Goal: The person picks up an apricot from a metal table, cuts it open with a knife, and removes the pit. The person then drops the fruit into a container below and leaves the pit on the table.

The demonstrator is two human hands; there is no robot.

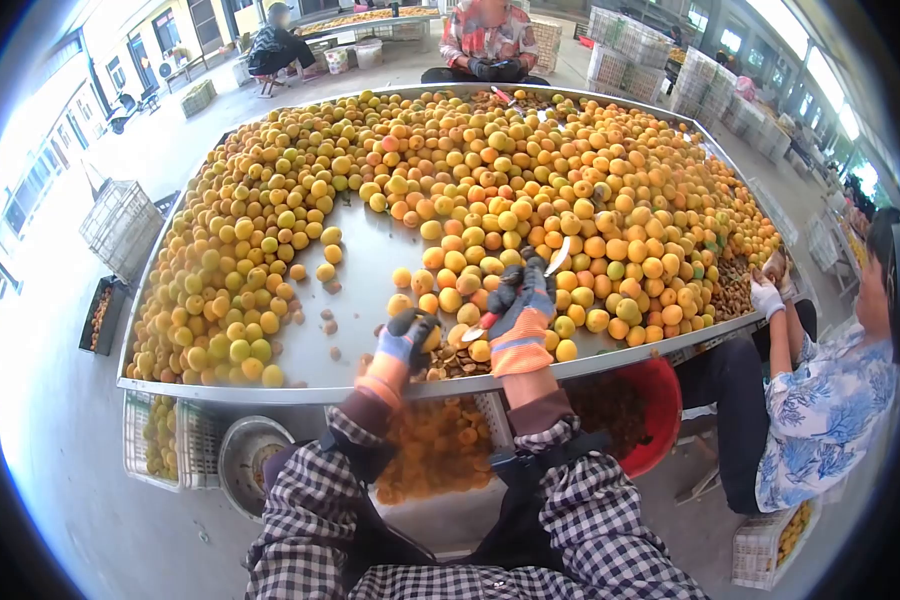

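My right hand (522, 303), in a dark-palmed grey and orange glove, is closed around a knife. Its pale curved blade (558, 257) sticks out past the fingers, and part of its red handle (488, 321) shows on the near side. Near the table's front edge, my left hand (406, 342), gloved alike, curls around an apricot (432, 339), partly hidden by the fingers. Loose apricots (450, 299) lie between and beyond both hands. Below them is a small heap of brown pits or scraps (455, 363) at the edge.
Apricots (630, 200) cover much of the metal table (360, 240). Beneath the edge are a crate of orange pieces (440, 450), a red tub (660, 410) and a metal basin (240, 465). A co-worker (830, 400) sits at right, another person (490, 45) across.
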